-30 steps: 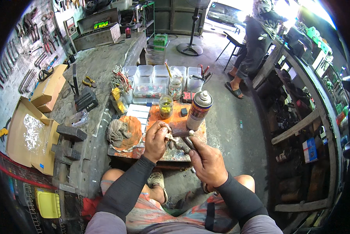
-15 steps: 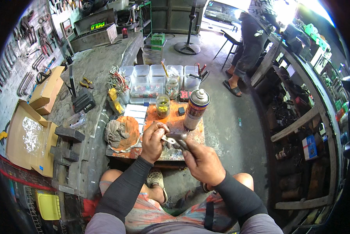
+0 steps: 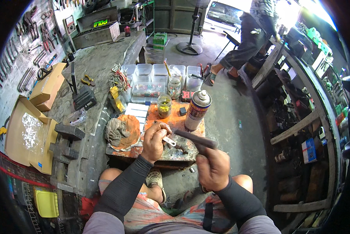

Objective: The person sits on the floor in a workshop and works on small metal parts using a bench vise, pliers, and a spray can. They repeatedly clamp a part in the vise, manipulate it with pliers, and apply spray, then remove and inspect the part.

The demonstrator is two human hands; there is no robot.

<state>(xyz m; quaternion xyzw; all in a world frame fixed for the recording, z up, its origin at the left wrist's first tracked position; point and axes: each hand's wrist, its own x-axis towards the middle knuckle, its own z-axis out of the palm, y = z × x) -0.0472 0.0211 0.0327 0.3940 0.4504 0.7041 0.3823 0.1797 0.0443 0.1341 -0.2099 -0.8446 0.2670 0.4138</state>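
My left hand grips a small light metal strip with a hole over the front of a paint-stained board. My right hand grips a hammer, blurred, its head just right of the strip and raised off it. Small dark metal parts lie beneath, too small to make out. An upright spray can stands behind the hammer. A glass jar with yellow contents is beside it, and bunched rags lie left of my left hand.
Clear plastic bins line the board's back. A long workbench with open cardboard boxes runs along the left. A wooden-framed rack stands right. A co-worker is near a stool at back right.
My right hand has swung the hammer up and to the right, away from the strip. My left hand still holds the strip. The co-worker's feet have moved further back and the body leans more.
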